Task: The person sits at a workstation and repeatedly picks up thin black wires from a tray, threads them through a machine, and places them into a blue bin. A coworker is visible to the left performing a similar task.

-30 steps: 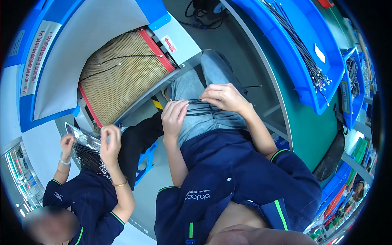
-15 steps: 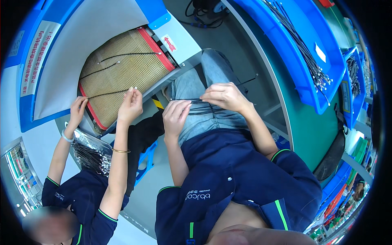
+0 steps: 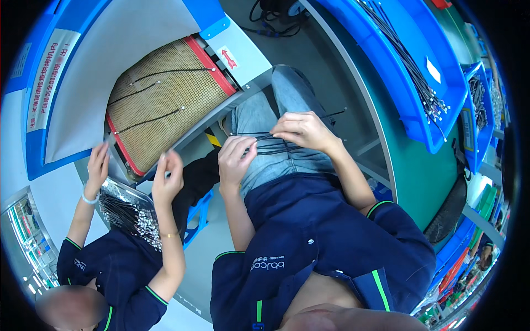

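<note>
Over my lap I hold a thin black cable (image 3: 264,137) between both hands. My left hand (image 3: 236,160) is closed, thumb and fingers pinching the cable near one side. With bent fingertips my right hand (image 3: 301,130) grips it a short way to the right. A cable end with a small light connector (image 3: 344,110) sticks out beyond my right hand. Several more black cables (image 3: 270,150) lie across my jeans just below my hands. My fingers partly hide the gripped stretch, so its exact shape there cannot be made out.
At left, a mesh conveyor belt (image 3: 152,118) with red edges carries several black cables. A co-worker's hands (image 3: 167,179) are near its front edge, above a bag of cables (image 3: 130,215). Blue bins (image 3: 411,118) with cables stand right on a green table (image 3: 422,193).
The co-worker's hands have let go of a cable on the mesh belt and drawn back toward their body. My hands have barely shifted and still hold the cable.
</note>
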`<act>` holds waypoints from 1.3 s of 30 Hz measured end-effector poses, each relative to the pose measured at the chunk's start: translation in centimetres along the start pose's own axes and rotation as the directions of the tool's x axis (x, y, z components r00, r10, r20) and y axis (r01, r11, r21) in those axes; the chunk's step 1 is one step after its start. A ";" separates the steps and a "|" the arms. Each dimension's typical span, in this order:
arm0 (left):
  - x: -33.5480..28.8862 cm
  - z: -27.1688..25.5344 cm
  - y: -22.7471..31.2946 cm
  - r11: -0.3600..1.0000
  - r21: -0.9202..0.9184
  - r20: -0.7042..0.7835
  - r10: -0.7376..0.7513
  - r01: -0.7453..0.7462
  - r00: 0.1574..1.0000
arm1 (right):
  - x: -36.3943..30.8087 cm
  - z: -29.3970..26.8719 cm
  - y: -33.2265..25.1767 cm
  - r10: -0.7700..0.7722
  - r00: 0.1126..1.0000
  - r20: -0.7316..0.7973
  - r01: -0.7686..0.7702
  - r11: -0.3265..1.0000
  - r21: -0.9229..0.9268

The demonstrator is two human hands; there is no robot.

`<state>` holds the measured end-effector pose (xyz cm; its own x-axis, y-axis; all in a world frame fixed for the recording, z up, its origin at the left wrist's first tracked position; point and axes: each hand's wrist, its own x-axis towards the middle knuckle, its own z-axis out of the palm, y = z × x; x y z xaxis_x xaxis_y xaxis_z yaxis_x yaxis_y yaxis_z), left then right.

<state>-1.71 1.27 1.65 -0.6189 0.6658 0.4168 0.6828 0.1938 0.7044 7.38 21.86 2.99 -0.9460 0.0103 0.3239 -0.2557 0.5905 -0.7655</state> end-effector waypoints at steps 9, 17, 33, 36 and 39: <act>0.1 0.2 0.4 1.000 0.001 0.016 0.015 -0.015 1.000 | -0.1 0.0 -0.1 0.040 0.998 0.044 -0.039 0.999 -0.011; 0.7 -0.7 -1.0 0.995 0.092 0.052 0.034 -0.038 0.998 | -0.2 -0.6 0.5 0.117 0.990 0.073 -0.111 0.991 -0.081; -2.8 -6.5 -4.0 0.950 0.219 -0.146 -0.194 0.223 0.970 | -2.4 -5.0 2.6 0.299 0.954 -0.010 -0.299 0.952 -0.067; -2.9 -6.7 -4.0 0.948 0.226 -0.137 -0.197 0.224 0.971 | -2.3 -5.0 2.4 0.323 0.946 -0.024 -0.323 0.946 -0.030; -3.0 -6.7 -3.9 0.947 0.212 -0.141 -0.216 0.243 0.966 | -2.2 -4.8 2.2 0.284 0.956 -0.070 -0.285 0.958 -0.011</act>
<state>-5.12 -6.32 1.51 -0.8004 0.4995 0.3313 0.5782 0.4976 0.6466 9.83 27.00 3.21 -0.9634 0.2338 0.1310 0.0272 0.5717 -0.8200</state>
